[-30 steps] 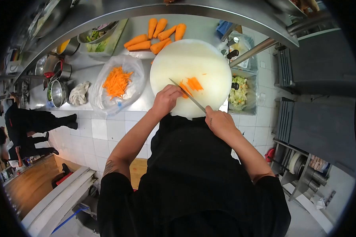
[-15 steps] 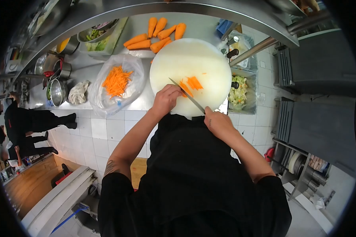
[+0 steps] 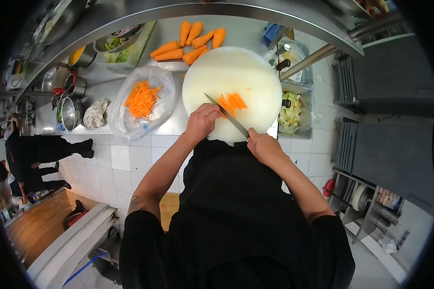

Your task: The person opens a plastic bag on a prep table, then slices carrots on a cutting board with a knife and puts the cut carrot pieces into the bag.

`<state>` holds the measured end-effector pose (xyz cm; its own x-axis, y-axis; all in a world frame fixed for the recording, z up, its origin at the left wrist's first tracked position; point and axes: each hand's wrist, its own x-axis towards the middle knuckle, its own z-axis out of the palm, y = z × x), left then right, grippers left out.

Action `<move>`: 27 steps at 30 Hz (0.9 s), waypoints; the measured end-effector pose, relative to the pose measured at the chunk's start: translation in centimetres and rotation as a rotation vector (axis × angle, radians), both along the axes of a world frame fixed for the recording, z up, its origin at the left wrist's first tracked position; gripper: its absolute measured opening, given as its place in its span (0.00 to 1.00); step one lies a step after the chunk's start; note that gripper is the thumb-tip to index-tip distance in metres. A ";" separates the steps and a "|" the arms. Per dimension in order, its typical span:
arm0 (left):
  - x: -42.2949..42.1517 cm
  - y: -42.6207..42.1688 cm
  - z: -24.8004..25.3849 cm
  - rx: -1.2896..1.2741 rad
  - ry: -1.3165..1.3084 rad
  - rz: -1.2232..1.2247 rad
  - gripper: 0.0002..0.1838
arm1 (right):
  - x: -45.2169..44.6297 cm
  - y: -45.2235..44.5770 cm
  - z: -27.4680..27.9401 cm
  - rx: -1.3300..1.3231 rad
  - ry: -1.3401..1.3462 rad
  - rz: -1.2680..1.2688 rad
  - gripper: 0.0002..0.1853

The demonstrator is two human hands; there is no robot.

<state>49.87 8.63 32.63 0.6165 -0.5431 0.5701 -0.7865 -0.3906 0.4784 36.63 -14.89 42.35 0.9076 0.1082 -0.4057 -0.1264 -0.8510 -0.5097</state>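
Note:
A round white cutting board (image 3: 212,67) lies on the steel counter. On it are thin orange carrot slices (image 3: 235,101), grouped just beyond the knife (image 3: 235,123). My right hand (image 3: 266,148) is closed around the knife's handle, and the blade points up and to the left. Bent and pressed together, the fingers of my left hand (image 3: 202,122) hold a carrot piece against the board beside the blade; the fingers mostly cover that piece. Left of the board, a clear plastic bag (image 3: 123,115) holds a pile of carrot strips (image 3: 142,99).
Several whole peeled carrots (image 3: 195,32) lie behind the board. A container of chopped greens (image 3: 290,113) stands right of it. At the left are a metal bowl (image 3: 72,113), a crumpled cloth (image 3: 96,113) and a person in black (image 3: 43,148). A steel shelf edge (image 3: 217,8) crosses overhead.
The blade has shifted slightly to the left, with my right hand following it. More carrot slices show beyond the blade. My left hand is almost in the same spot.

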 end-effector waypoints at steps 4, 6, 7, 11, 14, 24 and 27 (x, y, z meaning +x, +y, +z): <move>0.1 -0.1 0.0 -0.018 -0.024 -0.016 0.11 | 0.1 0.0 2.8 -0.036 0.023 0.017 0.09; 0.1 -0.1 0.1 -0.020 -0.021 -0.016 0.10 | 0.1 -0.2 3.1 -0.038 0.035 0.023 0.09; 0.1 -0.1 0.1 -0.023 -0.021 -0.017 0.10 | 0.0 -0.3 3.2 -0.040 0.045 0.027 0.09; 0.1 -0.1 0.3 -0.030 -0.002 -0.018 0.10 | -0.4 -0.5 1.0 -0.013 0.018 0.045 0.09; 0.3 -0.1 0.3 -0.013 0.023 -0.008 0.15 | -0.1 -0.9 -1.8 0.045 0.012 -0.014 0.10; 0.5 -1.4 1.3 -0.121 0.149 0.041 0.11 | -1.2 -3.6 4.2 0.087 -0.135 -0.073 0.15; -2.3 0.1 2.8 -0.102 0.158 0.117 0.11 | -2.0 -3.0 5.4 -0.021 -0.183 -0.064 0.22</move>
<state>47.60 8.69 35.43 0.7576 -0.4074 0.5099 -0.6511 -0.4182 0.6334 34.65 -17.93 47.72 0.9712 0.0415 -0.2347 -0.0870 -0.8551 -0.5112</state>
